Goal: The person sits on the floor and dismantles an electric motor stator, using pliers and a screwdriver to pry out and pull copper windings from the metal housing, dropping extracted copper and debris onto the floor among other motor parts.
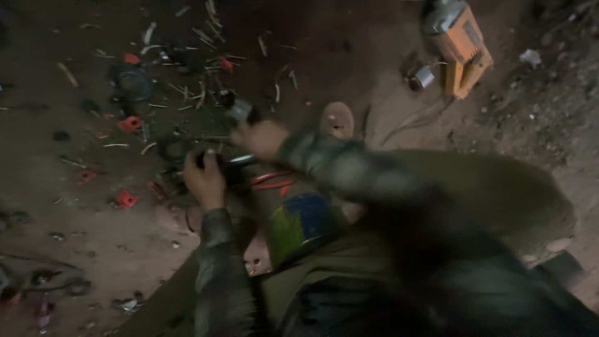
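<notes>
I sit on a dirt floor, and the picture is blurred by motion. My left hand is closed around a small dark round part held just above the floor. My right hand reaches across from the right and grips a small grey metal piece at its far side. A thin shiny tool lies between the two hands. Red-handled pliers rest just below the hands. A blue and yellow object sits on my lap.
An orange power tool lies at the upper right. Several small red plastic pieces and pale wire scraps are scattered over the floor at the left. A dark round disc lies at the upper left. My bare toes show near the hands.
</notes>
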